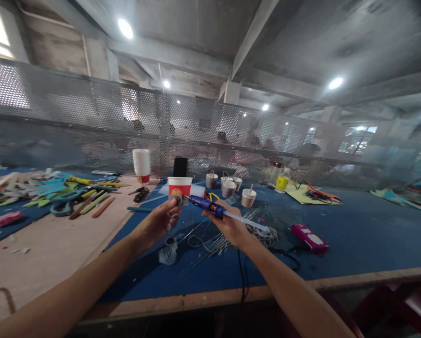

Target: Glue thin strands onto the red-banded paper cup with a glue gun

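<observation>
My right hand is closed round a blue glue gun. A clear glue stick sticks out of the gun's back toward the right, and its black cord hangs down over the table edge. The gun's nozzle points left at a small ring-shaped piece pinched in the fingers of my left hand. Both hands hover above the blue table top, over a heap of thin wires and clear sticks. A red and white paper cup stands just behind the hands.
A stack of paper cups and a black phone stand further back. Small tubs, a yellow bottle, a pink box, scissors and coloured sticks lie around. Perforated metal screen bounds the far side.
</observation>
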Demonstrator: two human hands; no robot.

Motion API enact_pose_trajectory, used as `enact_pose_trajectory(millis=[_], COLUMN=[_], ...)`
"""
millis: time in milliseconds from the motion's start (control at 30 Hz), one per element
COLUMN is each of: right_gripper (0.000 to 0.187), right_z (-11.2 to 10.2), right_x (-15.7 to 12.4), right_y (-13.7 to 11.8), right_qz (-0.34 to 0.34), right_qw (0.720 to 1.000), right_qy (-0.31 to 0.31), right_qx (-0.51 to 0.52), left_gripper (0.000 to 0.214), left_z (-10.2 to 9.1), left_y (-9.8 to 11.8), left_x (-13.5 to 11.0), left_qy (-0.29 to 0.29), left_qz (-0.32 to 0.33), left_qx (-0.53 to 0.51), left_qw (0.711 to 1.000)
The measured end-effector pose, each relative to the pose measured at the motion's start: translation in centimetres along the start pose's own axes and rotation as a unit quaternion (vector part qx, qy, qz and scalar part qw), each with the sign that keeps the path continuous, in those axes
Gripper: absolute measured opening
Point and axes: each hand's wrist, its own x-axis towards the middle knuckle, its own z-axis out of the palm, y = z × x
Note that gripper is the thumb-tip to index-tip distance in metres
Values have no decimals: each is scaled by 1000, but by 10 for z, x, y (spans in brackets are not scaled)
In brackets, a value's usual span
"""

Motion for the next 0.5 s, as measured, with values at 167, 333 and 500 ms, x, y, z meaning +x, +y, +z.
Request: enact_pose_trajectory(millis=[167, 333, 500], right_gripper=[30, 32, 28], right_z=[0, 1, -3], right_x=[0, 0, 0], right_y=[1, 1, -1], right_qz=[4, -2, 11], right_qw=[1000, 1000, 1000], right_qy=[0, 11, -2], right_qx=[4, -4, 22], left_gripper=[24, 27, 28], left_z=[-1, -4, -7], left_y=[0, -1, 0], left_x=[1, 2, 4], left_qy=[-13, -16, -15], left_qz=[19, 14, 11], left_qx=[22, 17, 21], left_qw=[999, 1000, 1000])
